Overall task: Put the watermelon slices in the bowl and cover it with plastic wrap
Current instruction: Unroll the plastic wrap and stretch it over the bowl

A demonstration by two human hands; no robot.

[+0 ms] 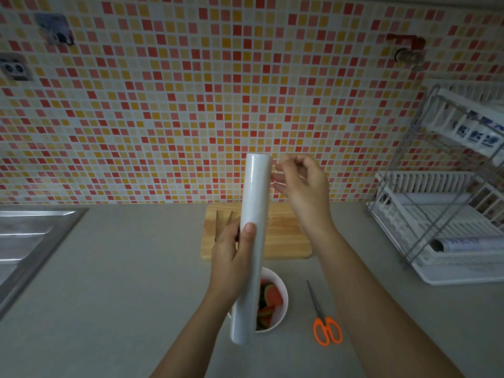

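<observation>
A long white roll of plastic wrap stands nearly upright above the counter. My left hand grips it round its middle, thumb on the front. My right hand is beside the roll's upper end, fingertips at its right edge pinching the clear film's loose edge. Below the roll, a white bowl sits on the counter with watermelon slices inside; the roll hides the bowl's left part.
A wooden cutting board lies behind the bowl with metal tongs on its left end. Orange-handled scissors lie right of the bowl. A sink is at left, a white dish rack at right, a tiled wall behind.
</observation>
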